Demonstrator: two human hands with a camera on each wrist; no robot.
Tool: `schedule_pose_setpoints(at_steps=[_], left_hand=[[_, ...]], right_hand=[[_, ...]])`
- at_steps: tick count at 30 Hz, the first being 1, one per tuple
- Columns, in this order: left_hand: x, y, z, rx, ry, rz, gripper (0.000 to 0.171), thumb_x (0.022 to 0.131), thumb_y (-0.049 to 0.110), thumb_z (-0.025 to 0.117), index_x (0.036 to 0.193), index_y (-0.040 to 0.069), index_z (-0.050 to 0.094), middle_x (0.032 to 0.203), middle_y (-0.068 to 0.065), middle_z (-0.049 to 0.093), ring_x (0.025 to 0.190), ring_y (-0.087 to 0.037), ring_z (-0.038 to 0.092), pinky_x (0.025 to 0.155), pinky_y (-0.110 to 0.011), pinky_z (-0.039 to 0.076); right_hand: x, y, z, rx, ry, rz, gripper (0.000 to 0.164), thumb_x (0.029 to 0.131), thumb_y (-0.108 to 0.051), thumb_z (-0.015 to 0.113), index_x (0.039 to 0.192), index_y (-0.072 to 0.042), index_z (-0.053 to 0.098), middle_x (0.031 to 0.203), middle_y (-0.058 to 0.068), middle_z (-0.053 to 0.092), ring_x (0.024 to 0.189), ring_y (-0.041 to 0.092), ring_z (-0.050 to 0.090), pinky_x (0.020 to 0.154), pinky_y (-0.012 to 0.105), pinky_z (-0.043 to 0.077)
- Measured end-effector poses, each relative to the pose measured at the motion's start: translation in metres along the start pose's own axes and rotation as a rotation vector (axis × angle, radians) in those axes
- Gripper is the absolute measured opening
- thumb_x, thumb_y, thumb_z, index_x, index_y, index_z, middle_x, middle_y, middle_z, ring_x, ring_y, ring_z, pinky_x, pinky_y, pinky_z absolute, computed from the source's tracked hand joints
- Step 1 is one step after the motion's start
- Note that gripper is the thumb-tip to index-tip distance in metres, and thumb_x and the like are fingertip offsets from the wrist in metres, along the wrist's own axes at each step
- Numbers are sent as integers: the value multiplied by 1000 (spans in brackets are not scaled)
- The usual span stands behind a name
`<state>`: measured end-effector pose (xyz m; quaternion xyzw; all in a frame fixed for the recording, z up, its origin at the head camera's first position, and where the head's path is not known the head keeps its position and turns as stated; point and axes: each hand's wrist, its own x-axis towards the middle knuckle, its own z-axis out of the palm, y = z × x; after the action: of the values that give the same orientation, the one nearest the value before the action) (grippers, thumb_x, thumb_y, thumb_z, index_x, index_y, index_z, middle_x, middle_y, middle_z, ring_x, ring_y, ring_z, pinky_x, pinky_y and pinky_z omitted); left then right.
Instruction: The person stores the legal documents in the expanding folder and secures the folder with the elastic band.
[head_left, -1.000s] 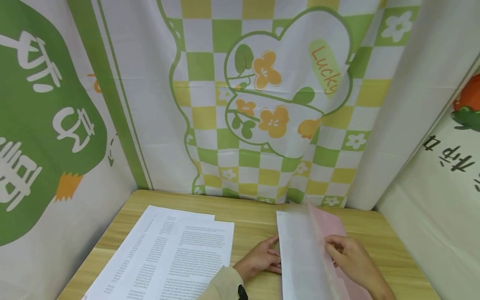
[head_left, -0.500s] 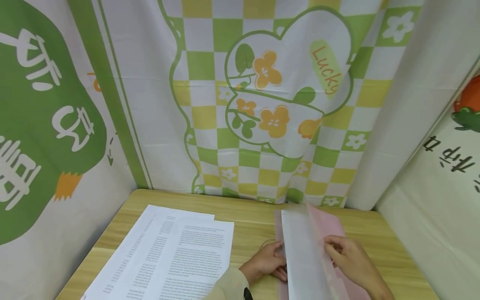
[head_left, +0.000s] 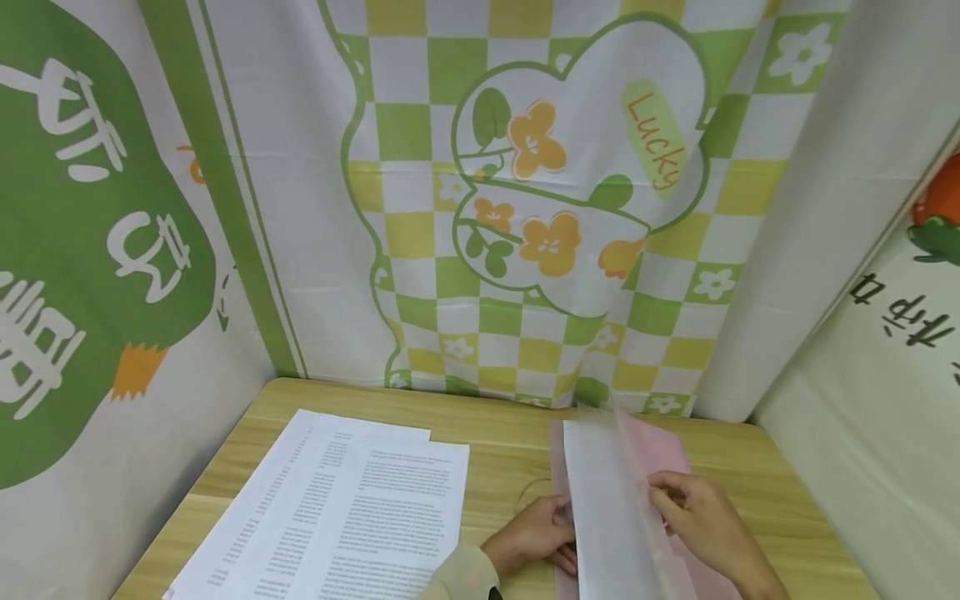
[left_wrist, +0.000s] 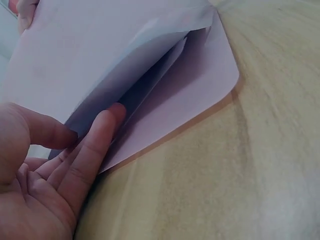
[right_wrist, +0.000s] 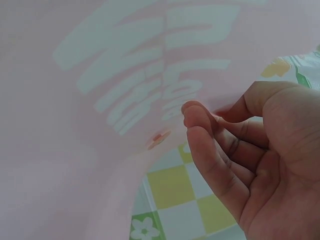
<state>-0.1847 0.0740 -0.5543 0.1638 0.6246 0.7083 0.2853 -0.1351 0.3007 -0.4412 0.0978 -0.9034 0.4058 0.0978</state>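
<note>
A pink folder stands partly opened at the right of the table, with white sheets inside it. At the sheets' left edge, my left hand pinches them between thumb and fingers. The left wrist view shows that edge lifted off the folder's lower cover, with a gap between. My right hand pinches the raised upper cover by its edge. White lettering marks that cover in the right wrist view. What lies deeper inside the folder is hidden.
Overlapping printed sheets lie on the left of the wooden table. A thin cord loop is beside the folder's left edge. Patterned curtains enclose the table at the back and sides.
My left hand has moved slightly right, taking the sheets' left edge with it. A pink strip of the lower cover now shows there. My right hand stays in place.
</note>
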Motion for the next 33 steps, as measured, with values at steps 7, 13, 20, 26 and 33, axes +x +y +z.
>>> schedule_pose_setpoints(at_steps=[7, 13, 20, 26, 33], left_hand=[[-4, -3, -2, 6, -18, 12, 48, 93, -9, 57, 139, 1, 56, 81, -18, 73, 62, -30, 71, 56, -38, 61], [-13, 0, -10, 56, -62, 9, 38, 94, -6, 54, 132, -3, 57, 75, -14, 71, 61, -24, 71, 54, -31, 59], [-28, 14, -24, 208, -46, 53, 30, 98, 0, 58, 127, -5, 62, 75, -10, 71, 56, -16, 66, 51, -28, 56], [-40, 26, -36, 376, -6, 91, 29, 94, 1, 61, 122, -2, 68, 73, -5, 69, 55, -12, 61, 47, -24, 52], [-60, 37, -60, 653, 104, 151, 31, 98, 17, 65, 127, 5, 69, 89, 9, 67, 77, -5, 63, 67, -24, 53]], right_hand=[[0, -1, -1, 0, -29, 47, 14, 98, -2, 64, 107, 2, 74, 69, -6, 59, 59, 7, 58, 55, 28, 54], [1, -1, -3, 5, -69, 89, 17, 99, -5, 63, 111, 4, 73, 71, -3, 60, 62, 8, 59, 57, 28, 55], [1, -3, -3, 6, -50, 78, 17, 98, -3, 63, 110, 5, 73, 71, -4, 61, 61, 8, 59, 57, 28, 55], [0, -2, -4, -17, -47, 80, 19, 98, -4, 63, 112, 5, 72, 71, -4, 59, 60, 8, 59, 57, 28, 54], [1, 1, 2, -14, -24, 20, 12, 97, 0, 64, 105, 1, 74, 67, -8, 56, 59, 6, 57, 55, 27, 54]])
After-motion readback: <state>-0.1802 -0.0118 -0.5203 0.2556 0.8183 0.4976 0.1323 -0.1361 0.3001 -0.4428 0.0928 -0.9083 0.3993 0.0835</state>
